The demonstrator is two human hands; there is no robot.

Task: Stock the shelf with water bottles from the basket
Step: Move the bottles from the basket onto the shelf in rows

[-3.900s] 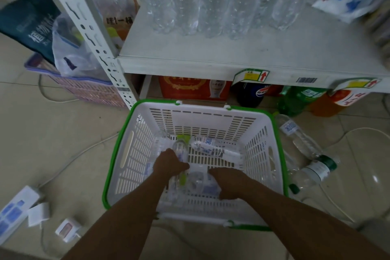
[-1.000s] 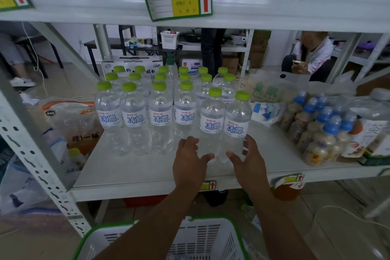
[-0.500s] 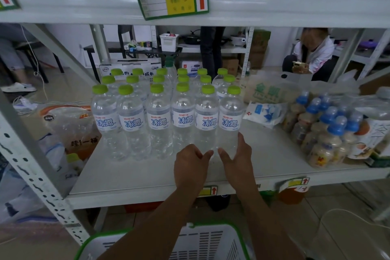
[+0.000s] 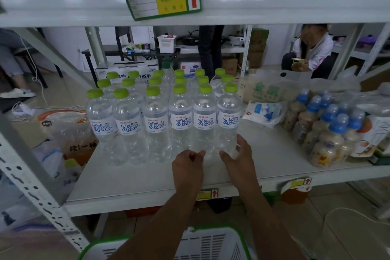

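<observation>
Both hands, left hand (image 4: pixel 187 168) loosely curled and right hand (image 4: pixel 237 159) open, grip nothing; water bottles (image 4: pixel 181 124) stand mid-shelf, shelf (image 4: pixel 130 183) front edge bare.

Shelf (image 4: pixel 130 183) front bare; water bottles (image 4: pixel 181 124) block rear.

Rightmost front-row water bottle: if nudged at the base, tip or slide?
The rightmost front-row bottle looks full and tall on a narrow base, so probably heavy yet tippy if pushed high. A base nudge likely slides it on the smooth shelf. Thin ribbed plastic may flex when squeezed.
</observation>
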